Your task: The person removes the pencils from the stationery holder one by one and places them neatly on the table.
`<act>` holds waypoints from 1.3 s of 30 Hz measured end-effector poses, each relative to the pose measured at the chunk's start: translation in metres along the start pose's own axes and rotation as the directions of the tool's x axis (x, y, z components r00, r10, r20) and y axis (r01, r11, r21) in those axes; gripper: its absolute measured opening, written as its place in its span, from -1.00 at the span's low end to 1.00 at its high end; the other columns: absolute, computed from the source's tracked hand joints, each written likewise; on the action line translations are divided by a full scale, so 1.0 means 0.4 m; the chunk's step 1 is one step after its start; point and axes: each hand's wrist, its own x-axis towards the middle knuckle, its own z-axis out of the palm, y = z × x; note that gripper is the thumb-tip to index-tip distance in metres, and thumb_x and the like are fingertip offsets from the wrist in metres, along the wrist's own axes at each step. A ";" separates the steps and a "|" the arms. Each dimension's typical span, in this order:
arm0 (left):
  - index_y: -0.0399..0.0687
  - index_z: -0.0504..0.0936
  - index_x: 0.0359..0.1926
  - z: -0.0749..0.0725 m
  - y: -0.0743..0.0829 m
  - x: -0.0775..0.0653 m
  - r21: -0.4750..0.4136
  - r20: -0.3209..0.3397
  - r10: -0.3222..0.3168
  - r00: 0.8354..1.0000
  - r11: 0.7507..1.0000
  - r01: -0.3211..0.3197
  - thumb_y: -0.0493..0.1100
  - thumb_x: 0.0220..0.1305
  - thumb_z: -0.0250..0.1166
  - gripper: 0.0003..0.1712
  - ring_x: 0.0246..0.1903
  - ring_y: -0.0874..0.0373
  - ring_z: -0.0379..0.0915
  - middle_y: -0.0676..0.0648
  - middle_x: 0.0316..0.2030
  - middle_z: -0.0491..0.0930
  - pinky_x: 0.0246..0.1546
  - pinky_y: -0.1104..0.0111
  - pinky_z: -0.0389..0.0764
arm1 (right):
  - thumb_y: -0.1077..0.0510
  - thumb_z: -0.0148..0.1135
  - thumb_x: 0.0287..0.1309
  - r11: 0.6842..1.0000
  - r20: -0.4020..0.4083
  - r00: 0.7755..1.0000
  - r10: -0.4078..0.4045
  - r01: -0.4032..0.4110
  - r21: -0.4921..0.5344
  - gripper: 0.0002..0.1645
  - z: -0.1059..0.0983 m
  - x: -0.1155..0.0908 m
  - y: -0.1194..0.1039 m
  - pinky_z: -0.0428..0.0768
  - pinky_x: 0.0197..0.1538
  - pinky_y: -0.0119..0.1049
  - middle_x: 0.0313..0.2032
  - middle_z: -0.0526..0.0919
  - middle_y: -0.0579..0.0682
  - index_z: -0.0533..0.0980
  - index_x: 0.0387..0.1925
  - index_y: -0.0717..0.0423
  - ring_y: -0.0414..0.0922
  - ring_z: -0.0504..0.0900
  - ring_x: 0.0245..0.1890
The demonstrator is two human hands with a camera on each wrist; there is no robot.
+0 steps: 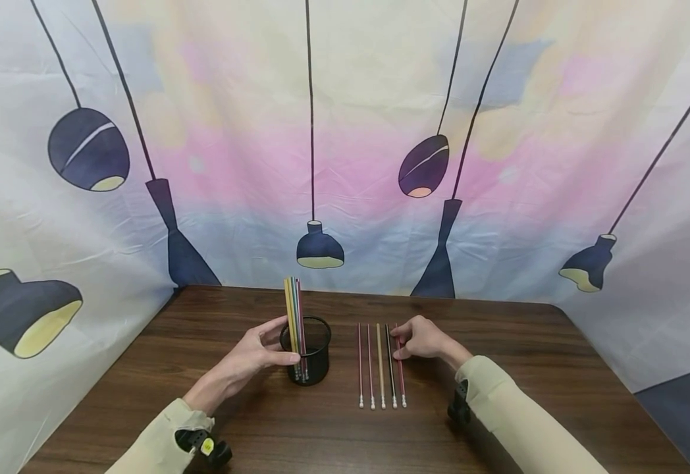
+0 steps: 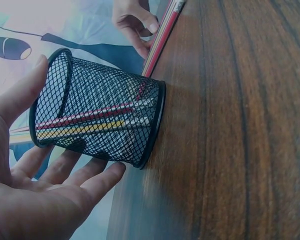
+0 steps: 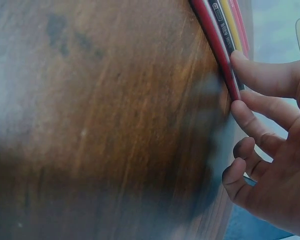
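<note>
Your right hand (image 1: 424,339) is at the slim dark-red wooden pencil (image 1: 401,382) that ends the row on the right, its thumb and fingertips bent about the far half; you touch the row there, but I cannot tell whether you pinch that pencil. Just left of it lie a slim black pencil (image 1: 392,375), a slim yellow pencil (image 1: 381,368) and two slim pinkish-red pencils (image 1: 371,368), roughly parallel, white erasers toward your near side. Left of the row stands a round black wire-mesh cup (image 1: 318,365), upright. Your left hand (image 1: 260,347) holds it from the left, thumb at the rim and fingers spread round the side. Inside, a bundle of coloured pencils (image 1: 290,309) leans to the left with erasers down. All this is on a dark brown wood-grain desk (image 1: 291,441). Your pale cream sleeves (image 1: 523,408) reach in from the near side; beyond hangs a pastel fabric backdrop (image 1: 250,99) printed with dark-blue lamps.
</note>
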 end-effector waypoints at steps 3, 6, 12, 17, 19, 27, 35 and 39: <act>-0.21 0.11 0.65 -0.001 0.001 0.000 -0.002 0.004 0.007 1.000 1.000 -0.007 -0.27 0.24 0.55 0.10 0.38 -0.29 0.38 -0.38 0.47 0.32 0.21 0.08 0.54 | 0.34 0.64 0.00 1.000 -0.001 1.000 -0.005 0.005 -0.007 -0.43 0.000 0.001 0.002 0.64 -0.02 -0.07 -0.05 0.79 0.14 0.70 0.11 0.36 0.00 0.68 -0.08; -0.22 0.10 0.66 0.000 0.002 -0.001 -0.006 0.009 0.013 1.000 1.000 -0.013 -0.27 0.23 0.55 0.11 0.38 -0.30 0.37 -0.39 0.47 0.31 0.22 0.08 0.54 | 0.36 0.64 -0.02 1.000 0.004 1.000 -0.007 0.007 -0.013 -0.43 -0.001 0.003 0.003 0.64 -0.02 -0.07 -0.02 0.78 0.15 0.70 0.10 0.35 0.00 0.69 -0.07; -0.23 0.10 0.65 0.002 0.005 -0.004 -0.001 0.004 0.021 1.000 1.000 -0.021 -0.28 0.23 0.55 0.11 0.39 -0.30 0.37 -0.39 0.48 0.31 0.22 0.08 0.53 | 0.36 0.64 -0.03 1.000 0.008 1.000 -0.005 0.006 -0.021 -0.43 -0.004 0.002 -0.001 0.64 0.01 -0.06 0.00 0.78 0.14 0.71 0.09 0.33 -0.01 0.69 -0.07; -0.24 0.10 0.65 0.001 0.005 -0.002 0.004 -0.001 0.016 1.000 1.000 -0.016 -0.27 0.22 0.56 0.12 0.39 -0.31 0.36 -0.40 0.47 0.31 0.22 0.08 0.54 | 0.35 0.65 -0.02 1.000 0.004 1.000 -0.010 0.011 -0.023 -0.45 -0.005 0.000 -0.001 0.63 0.00 -0.07 -0.02 0.79 0.14 0.72 0.08 0.32 -0.01 0.69 -0.08; -0.24 0.10 0.65 0.000 0.005 -0.002 0.006 -0.004 0.011 1.000 1.000 -0.011 -0.27 0.22 0.56 0.11 0.39 -0.32 0.36 -0.40 0.47 0.31 0.22 0.08 0.54 | 0.34 0.64 -0.01 1.000 0.004 1.000 -0.014 0.014 -0.021 -0.45 -0.004 0.000 0.001 0.62 -0.02 -0.09 -0.03 0.79 0.13 0.72 0.08 0.32 -0.03 0.68 -0.09; -0.23 0.11 0.65 -0.001 -0.001 -0.005 0.014 -0.009 -0.002 1.000 1.000 0.003 -0.26 0.23 0.56 0.11 0.39 -0.31 0.36 -0.40 0.46 0.33 0.22 0.08 0.54 | 0.32 0.65 -0.01 1.000 -0.002 1.000 -0.028 0.028 -0.007 -0.45 0.003 -0.001 0.006 0.61 -0.04 -0.10 -0.14 0.80 0.08 0.71 0.08 0.35 -0.05 0.67 -0.13; -0.21 0.13 0.65 -0.001 -0.003 -0.002 0.005 -0.016 -0.001 1.000 1.000 0.001 -0.30 0.23 0.54 0.08 0.37 -0.29 0.39 -0.38 0.44 0.36 0.20 0.08 0.55 | 0.33 0.64 -0.01 0.999 -0.012 0.999 -0.040 0.040 -0.005 -0.47 0.002 -0.002 0.003 0.64 -0.03 -0.07 -0.16 0.79 0.09 0.72 0.06 0.36 -0.02 0.69 -0.12; -0.21 0.12 0.65 -0.003 -0.002 0.000 0.005 -0.013 0.004 1.000 1.000 -0.004 -0.31 0.23 0.54 0.09 0.36 -0.28 0.41 -0.38 0.44 0.36 0.19 0.10 0.56 | 0.32 0.64 0.00 0.999 -0.015 0.999 -0.040 0.040 -0.011 -0.48 0.000 -0.001 0.004 0.64 -0.02 -0.07 -0.16 0.79 0.07 0.72 0.06 0.35 -0.03 0.69 -0.12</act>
